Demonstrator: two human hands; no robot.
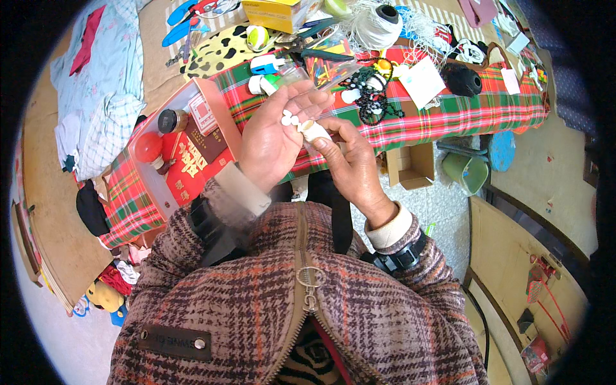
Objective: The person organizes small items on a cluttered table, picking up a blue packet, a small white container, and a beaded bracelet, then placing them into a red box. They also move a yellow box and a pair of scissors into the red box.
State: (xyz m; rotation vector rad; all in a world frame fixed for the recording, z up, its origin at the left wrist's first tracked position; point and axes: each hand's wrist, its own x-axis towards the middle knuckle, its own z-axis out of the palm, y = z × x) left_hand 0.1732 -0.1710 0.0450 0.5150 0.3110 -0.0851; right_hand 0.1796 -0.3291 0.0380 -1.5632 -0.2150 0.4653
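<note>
My left hand [274,139] is turned palm up with its fingers apart, and several round white tablets [289,118] lie on it near the fingers. Between the thumb and fingers of my right hand [353,161] is a small white bottle [315,132], tilted with its open mouth towards the left palm, touching or nearly touching the tablets. Behind the hands, a plaid cloth [332,159] covers the surface. A clear bag of coloured sticks [327,67] lies just beyond the fingertips.
An open pink box [144,178] at left holds a dark-lidded jar [168,121], a red round object [148,147] and red booklets. Farther back are pliers [301,45], a cone of white string [380,26], black beads [370,96] and a tennis ball [257,38]. A cardboard box [411,166] and green bin [464,173] stand below right.
</note>
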